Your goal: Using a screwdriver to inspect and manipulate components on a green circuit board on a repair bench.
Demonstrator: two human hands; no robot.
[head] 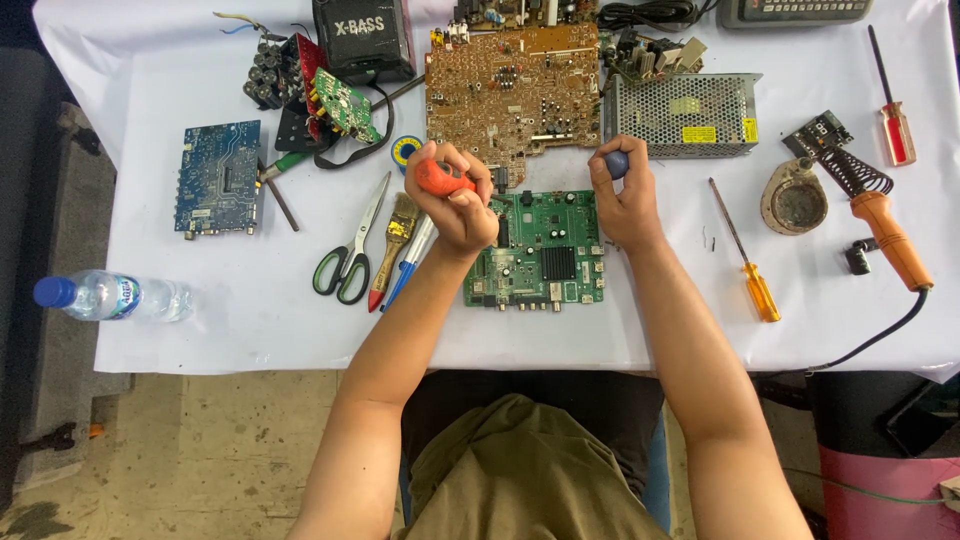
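Yellow labels on metal mesh box; blue-white label around water bottle.

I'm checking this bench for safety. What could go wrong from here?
The left hand holds an orange-handled tool over the green circuit board; a slip might scratch it. The soldering iron lies near the table edge with its cord hanging off, so a snag might pull it down.

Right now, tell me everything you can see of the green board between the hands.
The green board is a rectangular circuit board lying flat on the white table, near its front edge. It carries a dark finned square part, small chips and a row of connectors along the near edge. The left hand overlaps its upper left corner; the right hand is at its upper right.
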